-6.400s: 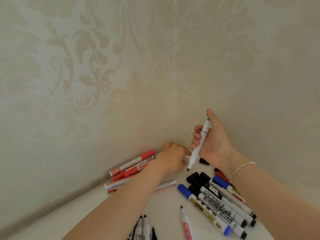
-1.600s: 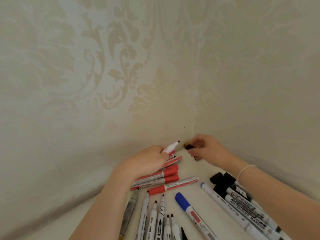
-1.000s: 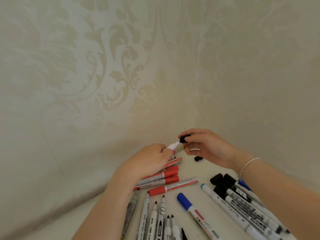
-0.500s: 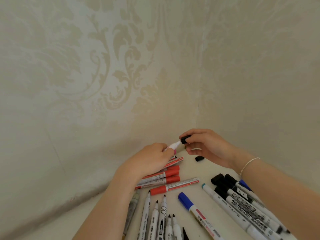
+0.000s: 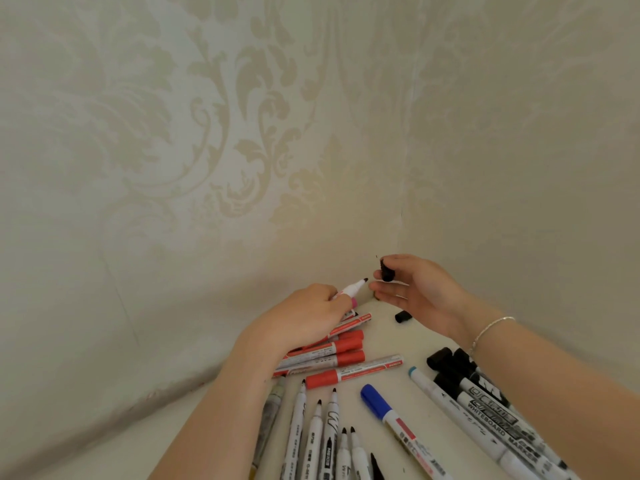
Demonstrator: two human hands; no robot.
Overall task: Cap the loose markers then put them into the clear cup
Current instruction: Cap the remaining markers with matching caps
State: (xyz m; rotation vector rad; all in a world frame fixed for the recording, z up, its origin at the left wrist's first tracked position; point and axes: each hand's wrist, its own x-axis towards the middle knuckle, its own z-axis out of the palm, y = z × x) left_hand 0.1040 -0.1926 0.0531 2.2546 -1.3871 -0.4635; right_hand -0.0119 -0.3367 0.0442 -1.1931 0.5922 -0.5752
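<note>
My left hand point(image 5: 304, 317) grips an uncapped white marker point(image 5: 351, 288) with its black tip pointing up and right. My right hand point(image 5: 420, 292) pinches a black cap point(image 5: 386, 273) between thumb and forefinger, a short gap from the tip. Another loose black cap point(image 5: 402, 316) lies on the white surface under my right hand. Several uncapped markers point(image 5: 322, 431) lie at the bottom centre, tips pointing away. No clear cup is in view.
Capped red markers point(image 5: 332, 355) lie in a pile under my left wrist. A blue-capped marker point(image 5: 388, 410) and several black-capped markers point(image 5: 485, 396) lie at the right. Patterned wallpaper walls meet in a corner point(image 5: 398, 237) just behind the hands.
The cap was against the marker tip half a second ago; now my right hand has lifted it slightly up and right, leaving the tip bare. My left hand holds still.
</note>
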